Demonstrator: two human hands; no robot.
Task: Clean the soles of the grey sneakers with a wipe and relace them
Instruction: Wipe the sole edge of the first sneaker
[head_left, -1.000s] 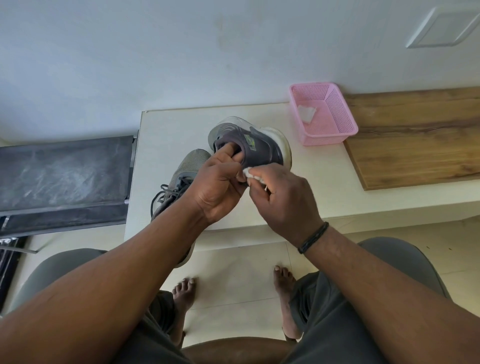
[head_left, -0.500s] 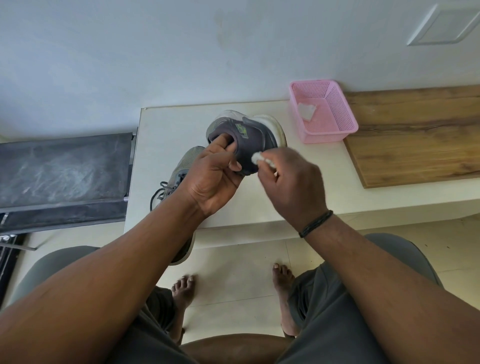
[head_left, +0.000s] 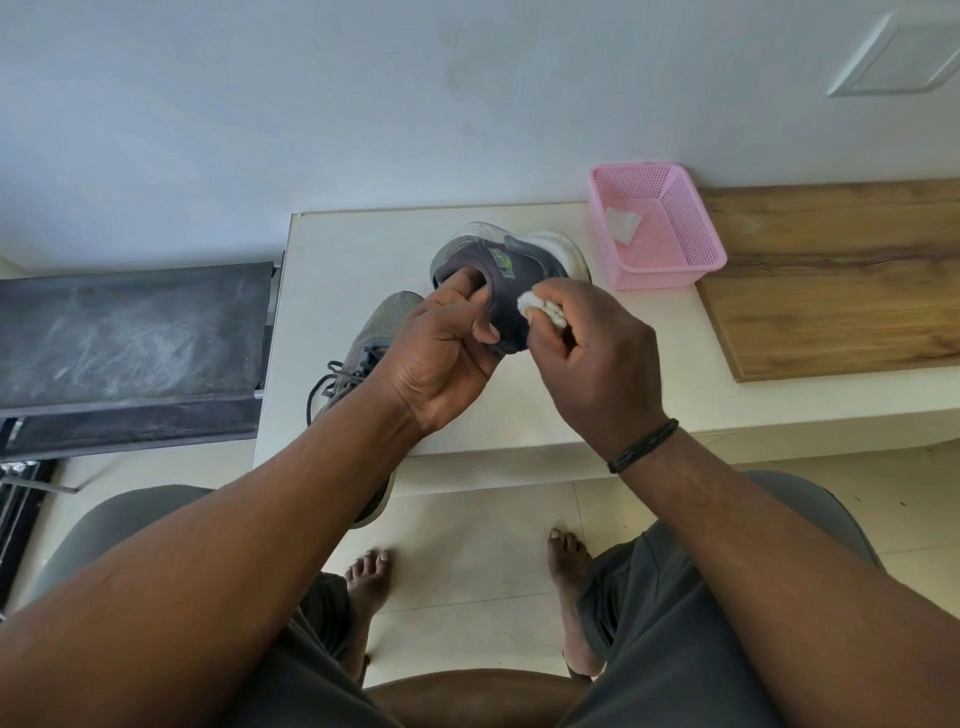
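I hold one grey sneaker (head_left: 511, 283) up over the pale worktop (head_left: 332, 260), heel toward me, toe and long axis pointing away, white foam sole to the right. My left hand (head_left: 441, 358) is clamped on its padded collar, fingers hooked inside. My right hand (head_left: 587, 358) pinches a crumpled white wipe (head_left: 540, 312) against the heel, higher than a second ago. The laced knit sneaker (head_left: 371, 343) lies left; a pink mesh basket (head_left: 691, 239) sits right.

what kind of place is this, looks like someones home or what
Probably a room in a home, not a workshop. The person sits barefoot on a tiled floor at a low white ledge against a plain painted wall, with a pink plastic basket and a wooden board on it.
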